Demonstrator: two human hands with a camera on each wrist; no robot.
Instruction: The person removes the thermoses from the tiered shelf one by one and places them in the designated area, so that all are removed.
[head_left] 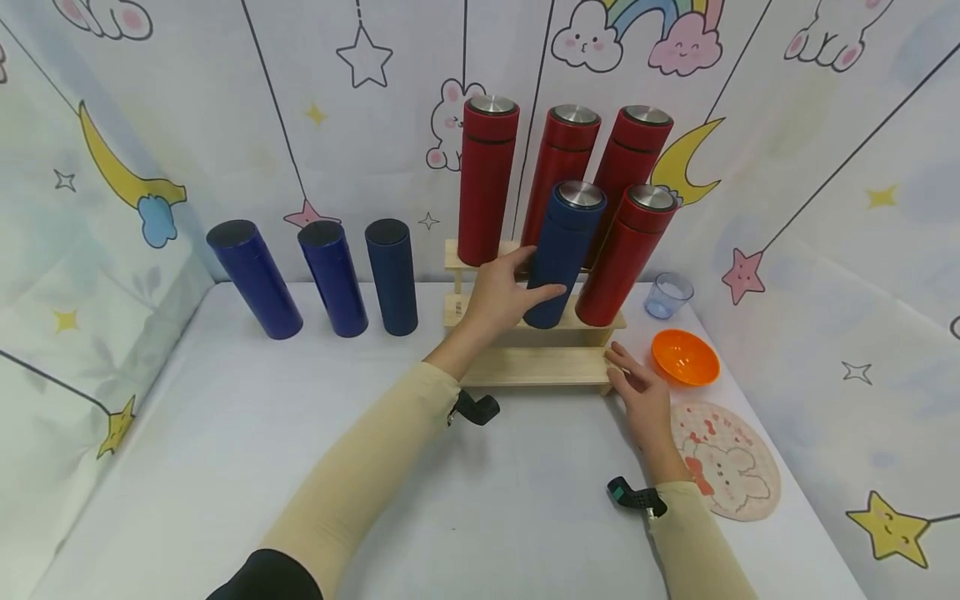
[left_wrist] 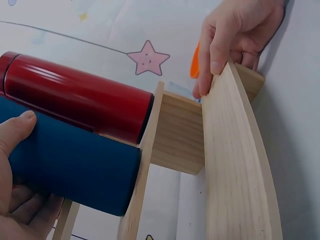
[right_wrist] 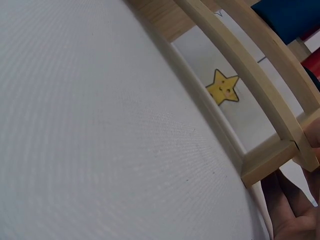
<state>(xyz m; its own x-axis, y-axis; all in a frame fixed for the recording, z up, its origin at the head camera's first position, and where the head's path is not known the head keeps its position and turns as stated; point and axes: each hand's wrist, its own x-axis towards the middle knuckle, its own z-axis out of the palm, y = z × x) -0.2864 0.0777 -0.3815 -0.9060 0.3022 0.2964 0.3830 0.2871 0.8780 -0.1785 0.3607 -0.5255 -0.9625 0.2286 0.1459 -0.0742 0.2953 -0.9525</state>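
Wrapping its grip around the blue flask [head_left: 564,250], the left hand [head_left: 501,296] holds it on the wooden rack [head_left: 536,367], whose corner the right hand [head_left: 637,387] touches with relaxed fingers.

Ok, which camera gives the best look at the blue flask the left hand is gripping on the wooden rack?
The head view: it shows the whole blue flask, steel cap included, standing on the wooden rack with the left hand round it. The left wrist view shows only its lower body, close up. The right wrist view catches just a blue corner.
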